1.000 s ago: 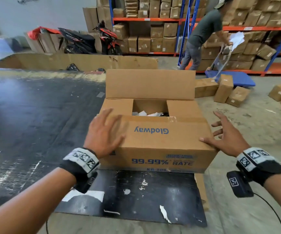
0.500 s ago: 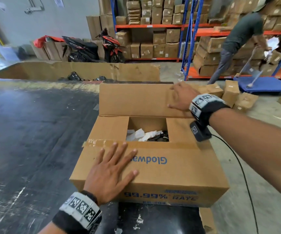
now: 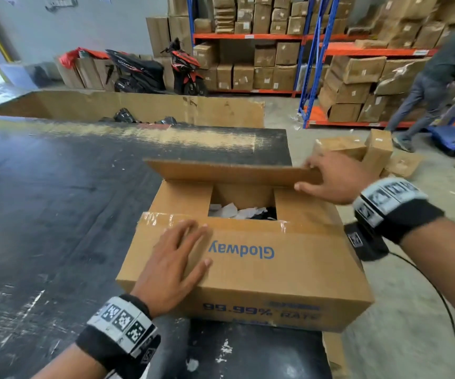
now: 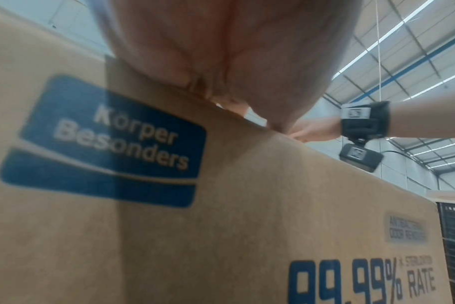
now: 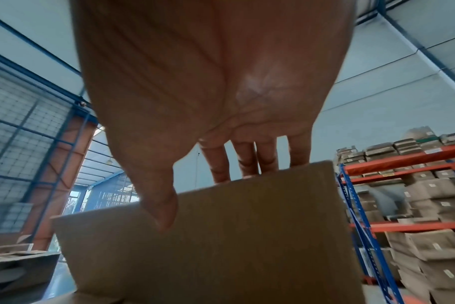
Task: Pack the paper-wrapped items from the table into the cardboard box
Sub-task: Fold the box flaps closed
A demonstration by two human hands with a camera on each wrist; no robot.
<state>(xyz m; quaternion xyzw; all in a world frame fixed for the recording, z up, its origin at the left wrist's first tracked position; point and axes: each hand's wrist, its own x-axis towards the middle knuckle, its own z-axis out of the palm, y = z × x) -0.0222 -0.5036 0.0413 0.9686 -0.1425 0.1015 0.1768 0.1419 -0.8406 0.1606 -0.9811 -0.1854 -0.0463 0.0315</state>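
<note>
A brown cardboard box (image 3: 251, 274) printed "Glodway" stands on the near right corner of the black table (image 3: 56, 214). My left hand (image 3: 171, 266) lies flat with straight fingers on the folded near flap; the left wrist view shows the palm (image 4: 208, 51) on the box's top edge (image 4: 221, 226). My right hand (image 3: 330, 177) pinches the right corner of the far flap (image 3: 226, 173), which leans over the opening. In the right wrist view the thumb (image 5: 164, 205) lies on the flap's (image 5: 234, 246) near face with the fingers behind it. White paper-wrapped items (image 3: 234, 213) show through the gap between the side flaps.
A long low cardboard wall (image 3: 138, 108) lines the table's far edge. Small cartons (image 3: 376, 151) lie on the floor to the right. Further back, a person (image 3: 439, 77) bends by a blue trolley (image 3: 453, 138). Behind stand loaded racks (image 3: 275, 50) and two motorbikes (image 3: 152, 72).
My right hand left the box's right side, took hold of the upright far flap, and has tipped it down over the opening. My left hand has stayed flat on the near flap.
</note>
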